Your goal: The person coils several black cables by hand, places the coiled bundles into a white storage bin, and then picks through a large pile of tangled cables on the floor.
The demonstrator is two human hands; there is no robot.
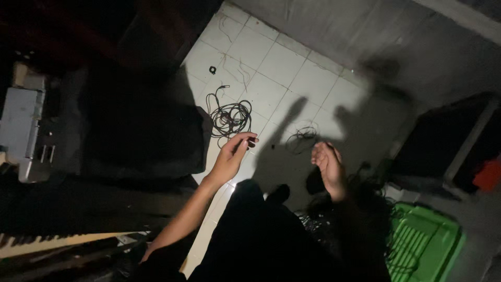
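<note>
My left hand (233, 154) reaches out over a white tiled floor (284, 68), with thumb and fingers pinched on a small dark thing, perhaps a cable end; I cannot tell which. My right hand (327, 163) hangs to the right, palm turned inward, fingers loosely curled and holding nothing I can see. A coil of black cable (229, 116) lies on the tiles just beyond my left hand. A smaller loose loop of cable (302, 138) lies ahead of my right hand.
A green plastic crate (425, 245) holding dark cables stands at the lower right. A grey device (21, 130) and keyboard keys (47, 241) sit at the left. A large dark cloth-like mass (141, 130) covers the left floor. A small black ring (212, 69) lies farther off.
</note>
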